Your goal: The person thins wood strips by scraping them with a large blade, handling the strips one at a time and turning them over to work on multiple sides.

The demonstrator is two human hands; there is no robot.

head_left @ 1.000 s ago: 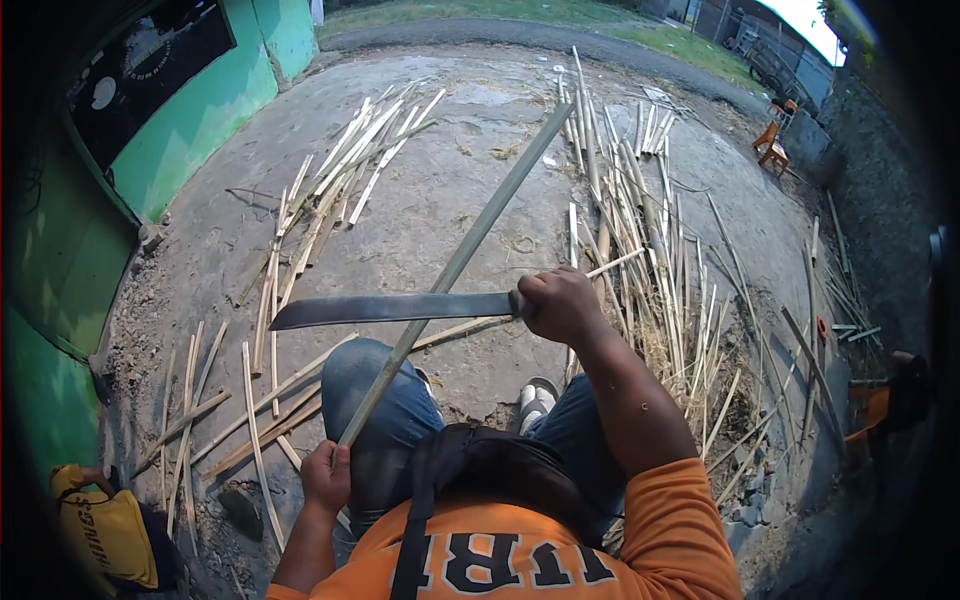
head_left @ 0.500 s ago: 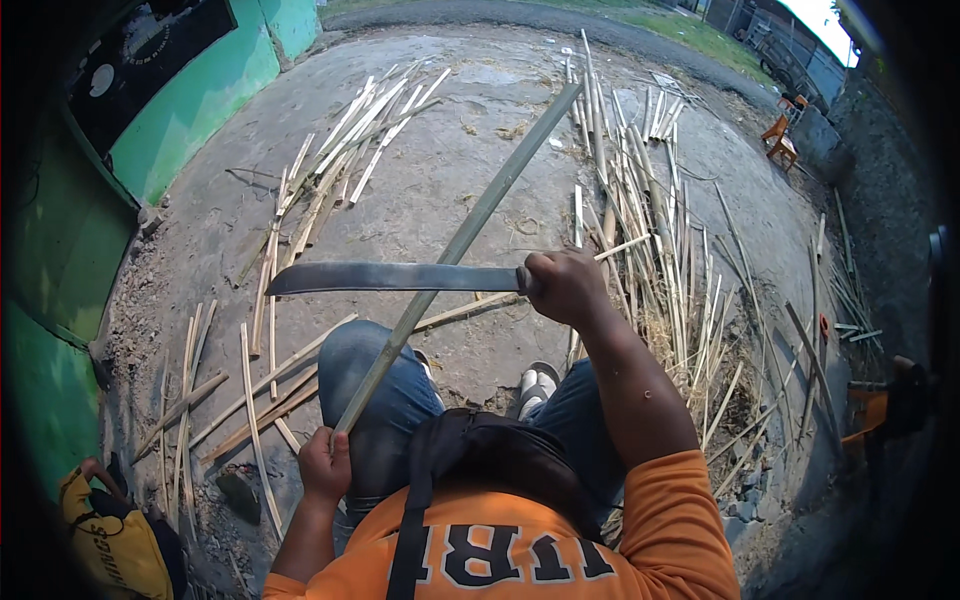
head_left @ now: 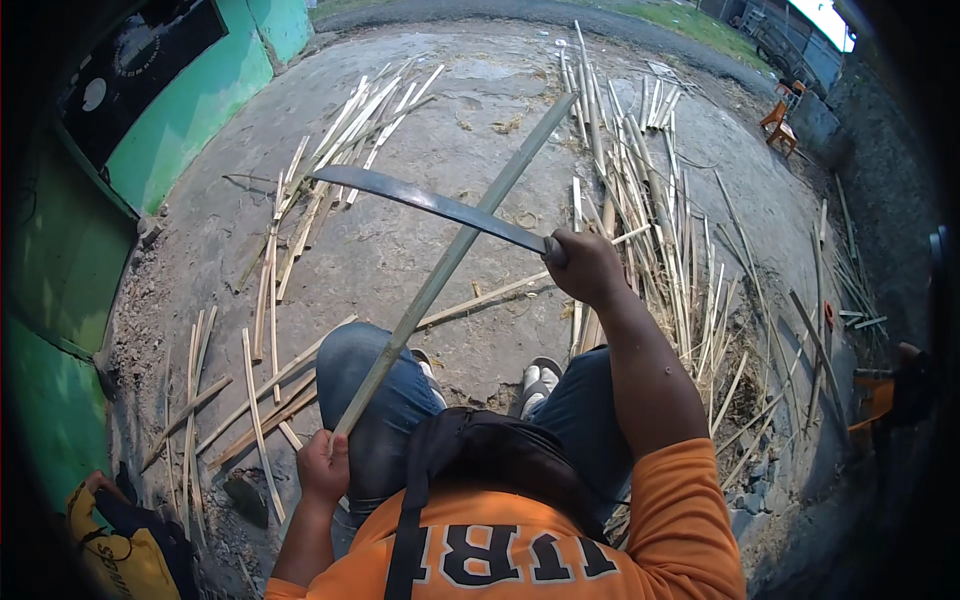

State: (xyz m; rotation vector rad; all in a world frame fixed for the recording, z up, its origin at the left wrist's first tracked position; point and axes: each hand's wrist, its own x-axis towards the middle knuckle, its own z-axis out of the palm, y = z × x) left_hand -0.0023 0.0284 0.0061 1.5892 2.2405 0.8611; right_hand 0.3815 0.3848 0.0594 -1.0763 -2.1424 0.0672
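My left hand (head_left: 323, 466) grips the lower end of a long, pale green bamboo strip (head_left: 415, 313), which slants up and away to the right across my left knee. In my right hand (head_left: 586, 266) is the handle of a machete (head_left: 400, 191), fingers wrapped round it. Its long dark blade points left and crosses over the upper half of the strip, tip raised to the far left. Whether the blade touches the strip I cannot tell.
Split bamboo strips lie in a pile (head_left: 650, 200) at the right, a bundle (head_left: 350, 130) at the far left and several more (head_left: 250, 420) beside my left knee. A green wall (head_left: 170, 130) stands left. Another person in yellow (head_left: 130, 550) is at lower left; an orange chair (head_left: 780, 128) stands far right.
My right hand has moved slightly right, and the machete's tip has swung away from me, so the blade now crosses the strip farther up. My left hand keeps its hold.
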